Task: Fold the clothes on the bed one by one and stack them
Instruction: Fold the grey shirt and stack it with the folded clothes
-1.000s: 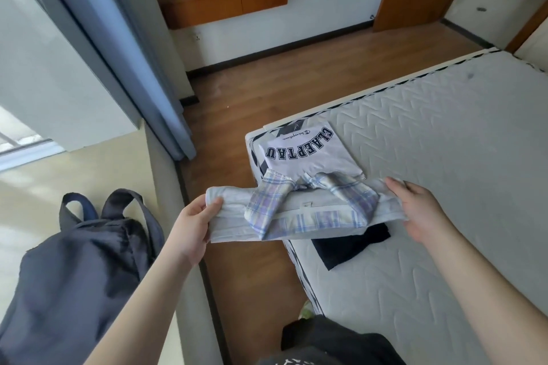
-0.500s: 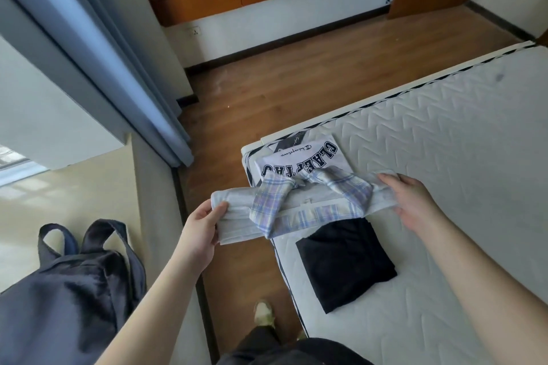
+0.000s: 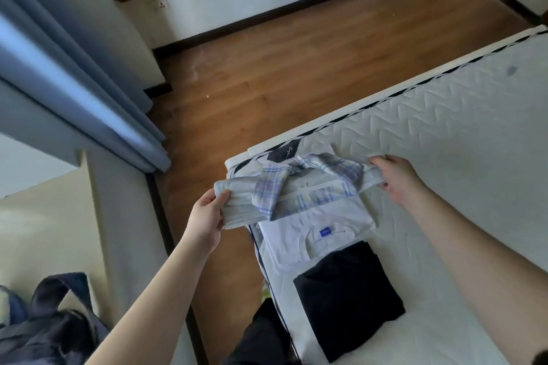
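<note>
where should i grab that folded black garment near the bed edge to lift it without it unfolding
Take the black garment by its two long side edges, one hand from each side, fingers slid under. It lies flat as a neat rectangle on the mattress, apart from the white shirt, so supporting both sides should keep the folds together. Both hands now hold the plaid-collared shirt.

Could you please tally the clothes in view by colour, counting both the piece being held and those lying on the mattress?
Pale with plaid collar: 1, the folded shirt held between the left hand and the right hand
White: 1, the folded T-shirt on the mattress
Black: 1, the folded garment beside it
Total: 3
</note>
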Demonstrator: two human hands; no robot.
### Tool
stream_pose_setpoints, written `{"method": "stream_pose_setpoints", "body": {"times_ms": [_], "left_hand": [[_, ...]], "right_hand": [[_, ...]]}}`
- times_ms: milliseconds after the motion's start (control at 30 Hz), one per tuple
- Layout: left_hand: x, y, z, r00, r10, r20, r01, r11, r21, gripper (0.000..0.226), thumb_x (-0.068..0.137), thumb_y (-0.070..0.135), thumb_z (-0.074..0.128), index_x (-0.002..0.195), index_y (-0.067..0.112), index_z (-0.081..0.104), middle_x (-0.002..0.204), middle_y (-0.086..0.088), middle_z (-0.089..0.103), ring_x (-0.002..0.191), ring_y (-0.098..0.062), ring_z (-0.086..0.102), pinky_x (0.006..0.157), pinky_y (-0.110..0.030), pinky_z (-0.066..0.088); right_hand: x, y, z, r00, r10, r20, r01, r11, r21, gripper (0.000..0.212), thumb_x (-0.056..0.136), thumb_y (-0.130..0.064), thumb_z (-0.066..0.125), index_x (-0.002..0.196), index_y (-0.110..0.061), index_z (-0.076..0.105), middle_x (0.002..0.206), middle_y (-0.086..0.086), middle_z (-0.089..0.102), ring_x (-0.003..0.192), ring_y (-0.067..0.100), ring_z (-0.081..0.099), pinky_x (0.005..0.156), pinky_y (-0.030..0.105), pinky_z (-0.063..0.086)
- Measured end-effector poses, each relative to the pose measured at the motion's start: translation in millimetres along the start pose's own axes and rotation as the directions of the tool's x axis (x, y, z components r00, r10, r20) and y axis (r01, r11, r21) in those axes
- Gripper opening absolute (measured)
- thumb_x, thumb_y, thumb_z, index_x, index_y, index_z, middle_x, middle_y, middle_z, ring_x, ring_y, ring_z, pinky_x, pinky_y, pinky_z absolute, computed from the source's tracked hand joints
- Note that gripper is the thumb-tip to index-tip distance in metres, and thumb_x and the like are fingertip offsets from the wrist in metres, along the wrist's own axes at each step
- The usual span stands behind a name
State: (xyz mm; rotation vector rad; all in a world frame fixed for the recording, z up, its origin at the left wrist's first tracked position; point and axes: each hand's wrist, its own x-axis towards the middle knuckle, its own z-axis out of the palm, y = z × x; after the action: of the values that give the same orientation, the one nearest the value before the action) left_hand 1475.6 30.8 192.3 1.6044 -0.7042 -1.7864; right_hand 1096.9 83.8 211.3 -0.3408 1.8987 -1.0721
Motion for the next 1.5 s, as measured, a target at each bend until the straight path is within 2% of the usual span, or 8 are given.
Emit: {"method": "stream_pose_setpoints", "body": {"times_ms": [200, 467, 600, 833, 967, 1167, 1367, 1500], "left_hand": [[60, 22, 27, 1.0, 0.013, -0.004, -0.013, 1.0, 0.011, 0.011, 0.093, 0.018, 0.063, 0.092, 0.021, 0.073, 0.093, -0.005, 0.069, 0.084, -0.023, 0.061, 0.078, -0.039, 0.045], [95, -87, 39, 0.966, -0.215, -0.142, 0.228, 0.97, 0.08, 0.01, 0.097, 0.019, 0.06, 0.102, 0.016, 0.067, 0.085, 0.0, 0.068, 0.066, -0.012, 0.064, 0.05, -0.021, 0.05], [97, -144, 39, 0.945, -0.294, -0.146, 0.31, 0.944, 0.109, 0.01, 0.097, 0.021, 0.061, 0.102, 0.016, 0.068, 0.086, -0.002, 0.069, 0.062, -0.011, 0.064, 0.052, -0.024, 0.051], [89, -179, 35, 0.969, -0.208, -0.135, 0.218, 0.973, 0.071, 0.01, 0.095, 0.018, 0.063, 0.098, 0.022, 0.072, 0.087, 0.003, 0.075, 0.076, -0.013, 0.071, 0.064, -0.028, 0.057], [87, -189, 35, 0.978, -0.173, -0.114, 0.182, 0.981, 0.067, 0.011, 0.094, 0.017, 0.064, 0.098, 0.024, 0.072, 0.088, 0.003, 0.075, 0.078, -0.014, 0.072, 0.066, -0.029, 0.057], [86, -233, 37, 0.974, -0.192, -0.117, 0.216, 0.945, 0.247, 0.005, 0.092, 0.024, 0.066, 0.096, 0.025, 0.069, 0.084, 0.005, 0.075, 0.08, -0.019, 0.072, 0.071, -0.034, 0.059], [94, -275, 32, 0.963, -0.203, -0.176, 0.257, 0.888, 0.381, 0.001, 0.092, 0.023, 0.066, 0.092, 0.024, 0.066, 0.085, 0.002, 0.074, 0.082, -0.021, 0.072, 0.072, -0.035, 0.061], [97, -287, 31, 0.961, -0.204, -0.185, 0.27, 0.835, 0.479, 0.011, 0.092, 0.026, 0.067, 0.092, 0.016, 0.064, 0.091, -0.004, 0.071, 0.08, -0.023, 0.072, 0.075, -0.04, 0.062]], "right_hand": [[71, -18, 15, 0.998, -0.01, -0.059, 0.005, 0.996, -0.089, 0.014, 0.082, -0.026, 0.063, 0.072, -0.023, 0.071, 0.063, -0.008, 0.067, 0.06, 0.012, 0.062, 0.057, 0.021, 0.044], [132, 74, 12, 0.987, 0.058, -0.152, -0.098, 0.956, -0.275, 0.014, 0.084, -0.024, 0.066, 0.077, -0.011, 0.067, 0.07, 0.014, 0.055, 0.063, 0.022, 0.049, 0.061, 0.035, 0.038], [145, 127, 11, 0.982, 0.049, -0.182, -0.105, 0.945, -0.311, 0.014, 0.085, -0.02, 0.065, 0.079, -0.007, 0.068, 0.07, 0.013, 0.057, 0.065, 0.023, 0.051, 0.064, 0.035, 0.04], [140, 183, -6, 0.971, -0.042, -0.235, -0.019, 0.968, -0.251, 0.006, 0.09, -0.026, 0.065, 0.088, -0.021, 0.064, 0.077, -0.003, 0.063, 0.07, 0.015, 0.055, 0.07, 0.026, 0.041], [135, 200, -15, 0.959, -0.079, -0.272, 0.019, 0.977, -0.214, 0.017, 0.09, -0.028, 0.065, 0.074, -0.026, 0.065, 0.062, -0.015, 0.058, 0.058, 0.002, 0.049, 0.06, 0.021, 0.039], [142, 241, -24, 0.957, -0.053, -0.286, -0.023, 0.967, -0.255, 0.019, 0.089, -0.031, 0.063, 0.087, -0.012, 0.067, 0.063, -0.006, 0.051, 0.06, 0.014, 0.044, 0.058, 0.026, 0.038], [165, 274, -37, 0.974, 0.019, -0.227, -0.108, 0.915, -0.388, 0.026, 0.089, -0.028, 0.066, 0.108, -0.011, 0.071, 0.073, -0.003, 0.062, 0.073, 0.021, 0.059, 0.081, 0.048, 0.057], [169, 280, -44, 0.983, -0.019, -0.182, -0.075, 0.865, -0.497, 0.022, 0.088, -0.027, 0.066, 0.1, -0.01, 0.072, 0.083, 0.009, 0.068, 0.085, 0.034, 0.067, 0.083, 0.052, 0.056]]}}
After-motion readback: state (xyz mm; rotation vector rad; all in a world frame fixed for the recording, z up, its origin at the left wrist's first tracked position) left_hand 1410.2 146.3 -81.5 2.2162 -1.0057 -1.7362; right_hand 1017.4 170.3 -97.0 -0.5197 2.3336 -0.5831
